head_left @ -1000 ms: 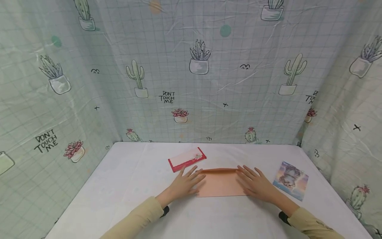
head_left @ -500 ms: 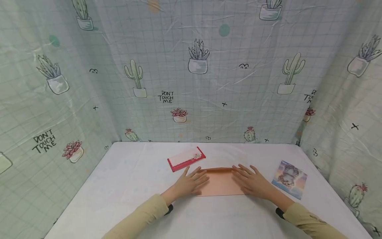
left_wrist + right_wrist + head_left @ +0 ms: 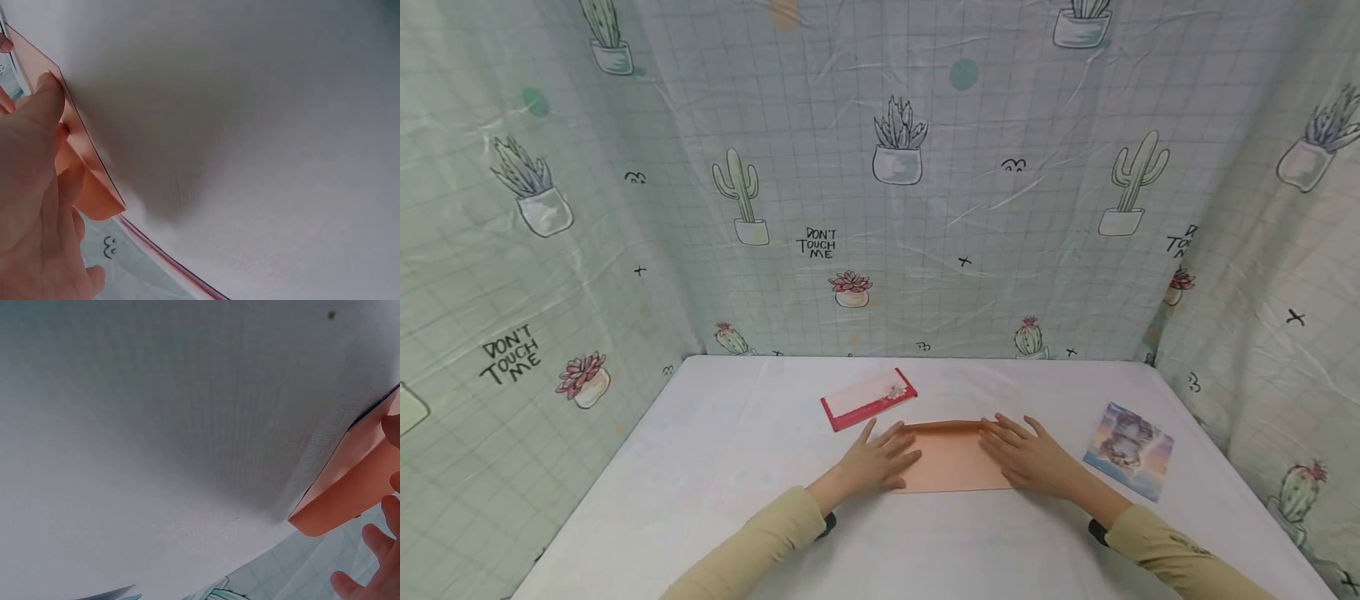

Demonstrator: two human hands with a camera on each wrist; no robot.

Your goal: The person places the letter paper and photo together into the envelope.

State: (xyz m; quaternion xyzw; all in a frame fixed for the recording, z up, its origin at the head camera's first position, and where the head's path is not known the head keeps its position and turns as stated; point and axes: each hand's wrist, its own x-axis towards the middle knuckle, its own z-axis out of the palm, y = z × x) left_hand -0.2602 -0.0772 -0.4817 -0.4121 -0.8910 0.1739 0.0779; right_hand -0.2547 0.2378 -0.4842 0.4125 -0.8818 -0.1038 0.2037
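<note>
An orange envelope (image 3: pixel 951 465) lies flat on the white table, its darker flap (image 3: pixel 949 427) partly raised along the far edge. My left hand (image 3: pixel 872 461) rests on its left end with the fingers spread and fairly straight. On the right end lies my right hand (image 3: pixel 1028 458), fingers also extended. The left wrist view has the left hand (image 3: pixel 37 181) with its thumb on the envelope near the edge and the flap (image 3: pixel 100 197) bent up beyond. In the right wrist view the flap (image 3: pixel 344 503) tilts up beside the fingertips (image 3: pixel 377 540); most of that hand is out of frame.
A red-and-pink flowered card or envelope (image 3: pixel 868 400) lies behind the left hand. To the right of the right hand is a picture card (image 3: pixel 1129 452) in blue and pink. Cactus-printed cloth (image 3: pixel 925 208) encloses the table (image 3: pixel 715 467) at back and sides.
Both hands have slid slightly inward over the envelope, the left to the right and the right to the left. The envelope and the two cards have stayed in place.
</note>
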